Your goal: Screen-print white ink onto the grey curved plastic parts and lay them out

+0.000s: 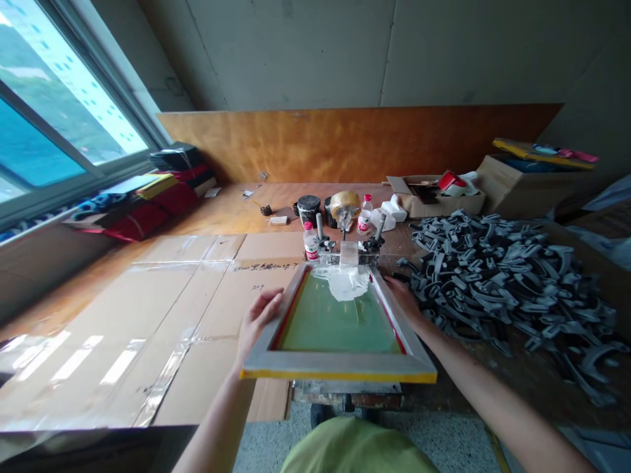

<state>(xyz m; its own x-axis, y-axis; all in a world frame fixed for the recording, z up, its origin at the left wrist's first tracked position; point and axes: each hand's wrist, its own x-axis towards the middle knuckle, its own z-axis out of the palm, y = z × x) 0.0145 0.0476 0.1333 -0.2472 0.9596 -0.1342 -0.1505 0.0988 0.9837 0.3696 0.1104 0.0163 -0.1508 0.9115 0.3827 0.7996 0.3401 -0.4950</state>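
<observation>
A silkscreen frame (pixel 340 362) with grey bars, green mesh and yellow tape along its near edge lies in front of me. White ink (pixel 348 284) is spread over the far part of the mesh. My left hand (pixel 260 318) is at the frame's left bar, its fingers curled against the outer side. On the opposite side, my right hand (pixel 403 297) rests at the right bar, beside the grey parts; its fingertips are partly hidden. Behind the far bar stands a metal clamp fixture (pixel 349 255) that supports the frame.
A large heap of grey curved plastic parts (pixel 497 276) covers the right side. Flattened cardboard (pixel 162 309) lies on the left. Red-capped bottles (pixel 365 215), a black tub (pixel 309 209) and a cardboard box (pixel 446 205) stand at the back. A window (pixel 73 85) is at left.
</observation>
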